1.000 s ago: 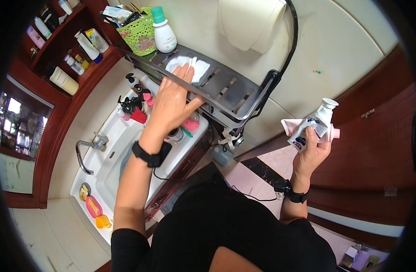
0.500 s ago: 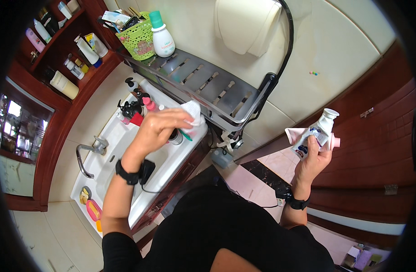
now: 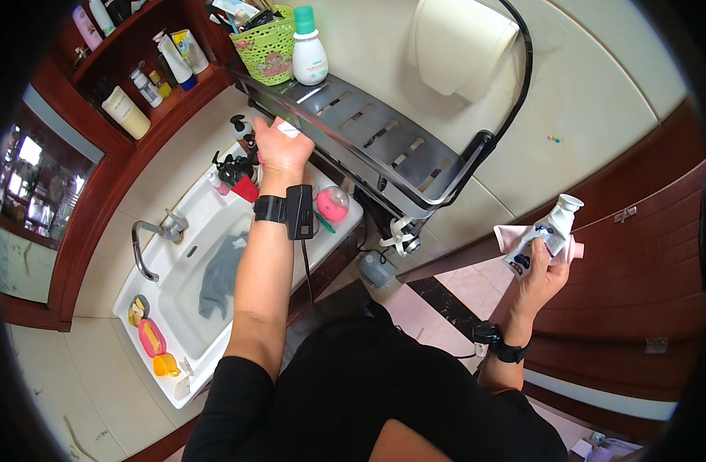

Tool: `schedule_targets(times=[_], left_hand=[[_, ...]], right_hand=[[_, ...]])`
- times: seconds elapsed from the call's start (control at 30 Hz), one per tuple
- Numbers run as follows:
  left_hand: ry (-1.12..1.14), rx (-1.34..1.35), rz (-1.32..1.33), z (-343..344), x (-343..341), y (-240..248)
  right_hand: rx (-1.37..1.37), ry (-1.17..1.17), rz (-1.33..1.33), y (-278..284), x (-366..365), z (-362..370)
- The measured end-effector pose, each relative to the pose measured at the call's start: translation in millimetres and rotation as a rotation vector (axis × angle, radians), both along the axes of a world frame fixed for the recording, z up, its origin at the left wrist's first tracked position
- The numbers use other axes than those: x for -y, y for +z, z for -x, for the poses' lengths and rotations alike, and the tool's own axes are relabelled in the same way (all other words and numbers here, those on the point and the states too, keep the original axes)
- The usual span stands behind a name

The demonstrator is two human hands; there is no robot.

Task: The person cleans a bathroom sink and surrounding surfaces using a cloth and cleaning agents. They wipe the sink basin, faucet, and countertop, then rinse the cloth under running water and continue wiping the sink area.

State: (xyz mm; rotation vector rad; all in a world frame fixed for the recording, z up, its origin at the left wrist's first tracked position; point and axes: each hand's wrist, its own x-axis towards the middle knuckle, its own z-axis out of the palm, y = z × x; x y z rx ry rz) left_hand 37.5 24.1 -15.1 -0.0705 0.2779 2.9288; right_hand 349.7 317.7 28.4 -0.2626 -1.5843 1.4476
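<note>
My left hand reaches to the far end of the washbasin, close to the metal shelf. At its fingers shows a small white, tissue-like piece; most of the fingers are hidden, but they appear closed around it. Near the wrist are a pink-and-clear round container, a red item and several dark pump bottles. Off to the right, my right hand grips two squeeze tubes together: a white one with dark blue print and a pink one behind it.
A metal rack holds a green basket and a white bottle with a green cap. A grey cloth lies in the basin beside the tap. Soap dishes and a yellow cup stand on the near rim.
My left hand has moved farther away and slightly right with the white piece, uncovering the round container and the grey cloth. My right hand keeps the two tubes almost in place.
</note>
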Motion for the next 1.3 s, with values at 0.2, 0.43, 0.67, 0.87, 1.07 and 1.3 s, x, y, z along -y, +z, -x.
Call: schedule_targets(times=[0.2,0.43,0.67,0.87,1.07,1.3], left_hand=[[-0.183,-0.122,-0.077,-52.6,-58.4,-0.8],[0.088,-0.829,1.013,-115.4,-98.0,-1.0],[0.323,-0.948,1.277,-159.6,-104.7,22.8],[0.377,-1.05,1.804,-185.3,-55.7,46.2],[-0.245,-0.402,0.598,-167.0,-18.3,22.8],[0.018,0.046,-0.07,-94.7,34.2,27.3]], right_hand=[[0.054,-0.01,0.064,-7.3,-13.0,-8.4],[0.083,0.02,0.059,-3.3,-10.6,-7.8],[0.071,0.062,0.077,2.1,-3.3,-6.8],[0.078,0.045,0.062,1.0,-6.3,-8.0],[0.086,0.068,0.041,9.7,3.6,-3.4],[0.059,0.088,0.047,5.2,-0.3,-9.1]])
